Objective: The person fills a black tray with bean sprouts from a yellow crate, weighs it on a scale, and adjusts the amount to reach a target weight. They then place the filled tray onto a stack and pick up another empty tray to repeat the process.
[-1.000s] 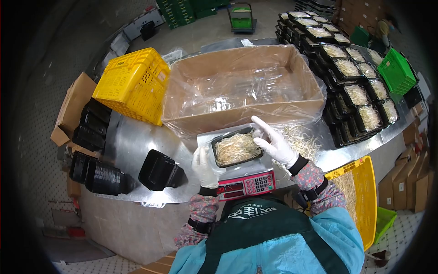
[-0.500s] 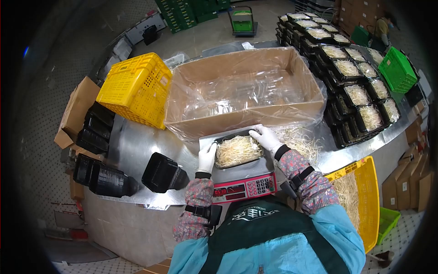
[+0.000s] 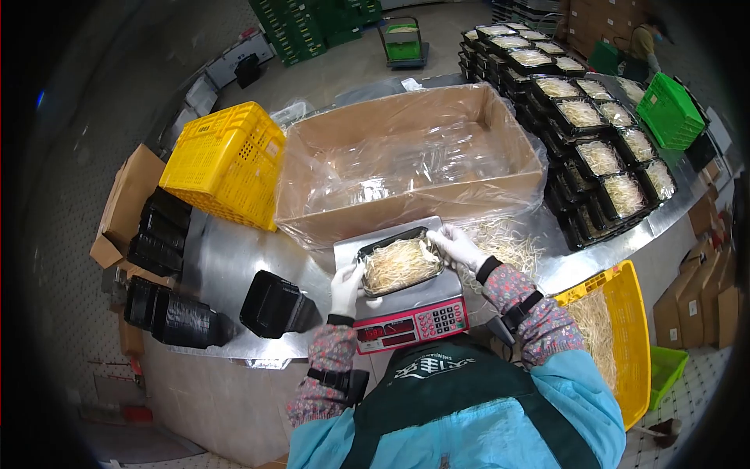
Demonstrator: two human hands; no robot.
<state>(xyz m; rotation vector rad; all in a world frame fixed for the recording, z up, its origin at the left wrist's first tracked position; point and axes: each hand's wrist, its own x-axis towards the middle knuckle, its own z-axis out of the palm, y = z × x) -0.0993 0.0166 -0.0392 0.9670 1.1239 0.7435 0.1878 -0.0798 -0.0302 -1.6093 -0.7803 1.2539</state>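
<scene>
A black tray of bean sprouts [image 3: 401,264] rests on the metal pan of a red-fronted weighing scale [image 3: 410,324], slightly tilted in my view. My left hand [image 3: 346,289], in a white glove, is at the tray's left edge with the fingers loosely extended. At the upper right corner is my right hand [image 3: 459,246], also gloved, its thumb and finger apart at the rim. Contact between fingertips and tray is too fine to make out. Loose bean sprouts [image 3: 504,248] lie on the table right of the scale.
A large plastic-lined carton [image 3: 375,207] stands behind the scale. Filled trays [image 3: 601,159] are stacked at right, black empty trays [image 3: 272,303] at left. Yellow crates [image 3: 226,164] stand left; another yellow crate [image 3: 637,344] with sprouts is near my right elbow. A co-worker [image 3: 644,47] is far right.
My view has shifted slightly. My left hand has slid down along the tray's left side, and my right hand's grip at the corner has loosened. The tray is turned a little on the scale.
</scene>
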